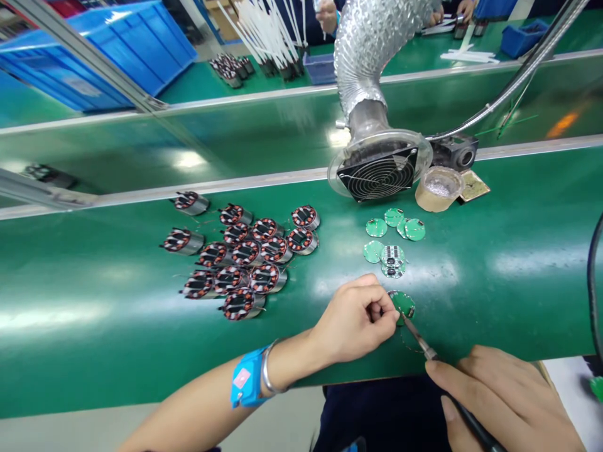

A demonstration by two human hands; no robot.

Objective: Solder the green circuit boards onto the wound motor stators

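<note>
A round green circuit board (406, 302) lies on the green bench top, partly behind my left hand (360, 317). The fingers of that hand are pinched together at the board's near left edge; what sits between them is too small to make out. My right hand (506, 395) grips a soldering iron (421, 339) by its dark handle. The iron's tip meets the board right beside my left fingertips. A thin wire curves over the bench just below the board. Around my left wrist are a blue strap (249, 378) and a metal bangle (267, 369).
Several more round boards (375, 251) lie beyond my hands. To the left stand many motor stators (247, 253) with copper windings. A fume extractor fan (379, 172) hangs on a foil duct, beside a tape roll (439, 188). Co-workers' hands (326, 16) show across the bench.
</note>
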